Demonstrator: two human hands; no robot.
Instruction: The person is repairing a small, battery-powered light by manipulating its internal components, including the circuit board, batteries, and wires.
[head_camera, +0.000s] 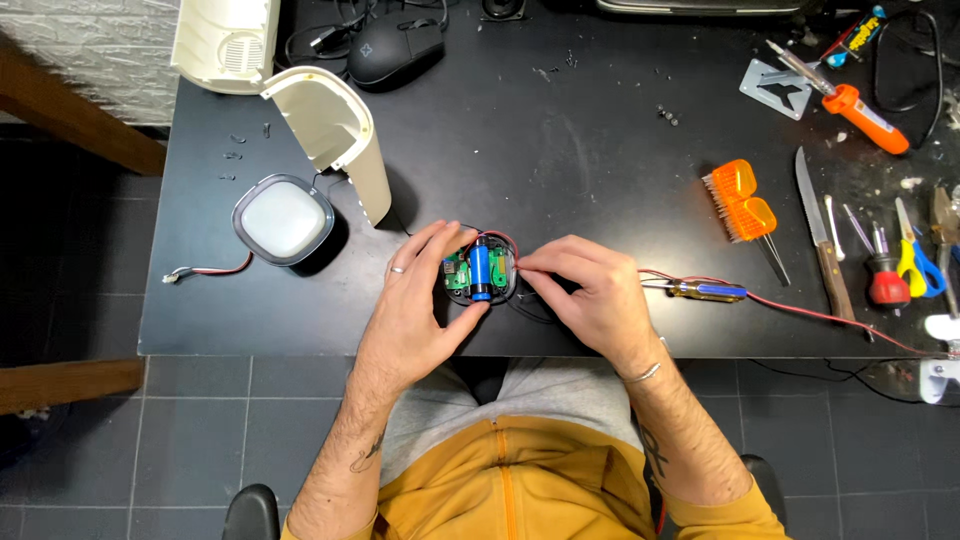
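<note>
L hand (412, 300): palm down, fingers curled round the small round black housing with green circuit board and blue cylindrical battery cell (480, 270), grip closed on its left side and lower edge. Housing sits at front-centre of the black desk (560, 150). R hand (590, 295): fingertips pinched on a thin red wire (800, 310) at housing's right edge; wire runs right past a small screwdriver w/ blue-amber handle (705, 290).

On the table (560, 180), a battery module (480, 270) sits between left hand (415, 300) and right hand (590, 295), a screwdriver (705, 290) just right, a lamp dome (283, 220) well left, a casing shell (335, 130) behind.
</note>
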